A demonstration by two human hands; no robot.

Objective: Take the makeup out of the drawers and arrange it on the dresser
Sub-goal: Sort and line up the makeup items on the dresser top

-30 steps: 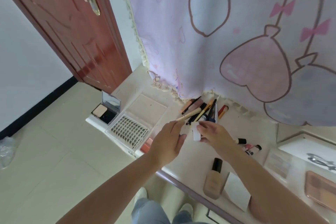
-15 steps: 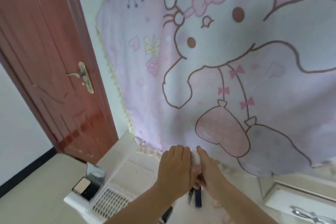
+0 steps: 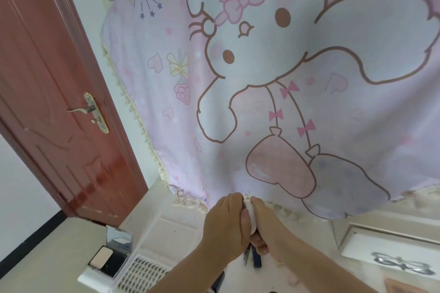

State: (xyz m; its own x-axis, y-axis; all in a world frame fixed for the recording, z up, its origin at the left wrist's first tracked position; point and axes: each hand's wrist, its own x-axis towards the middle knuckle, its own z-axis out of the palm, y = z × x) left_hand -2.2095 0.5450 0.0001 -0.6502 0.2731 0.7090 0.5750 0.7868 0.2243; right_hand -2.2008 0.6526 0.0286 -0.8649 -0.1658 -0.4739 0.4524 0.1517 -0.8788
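Left hand (image 3: 223, 228): grip curled round small white item (image 3: 252, 216), largely hidden between both hands.
Right hand (image 3: 263, 228): pinching same item from opposite side.
Item position: above desk (image 3: 181, 228), near curtain hem (image 3: 190, 202).
Dark pens (image 3: 256, 257): partly covered by hands.
Lash tray (image 3: 140, 273): cropped at bottom edge.

A red-brown door (image 3: 54, 102) with a brass handle (image 3: 82, 109) stands beside a pink cartoon-print cloth (image 3: 273, 78).

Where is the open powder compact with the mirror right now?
In the head view the powder compact sits at lower left on the dresser's left end, lid up, just left of the lash tray and below the red door.
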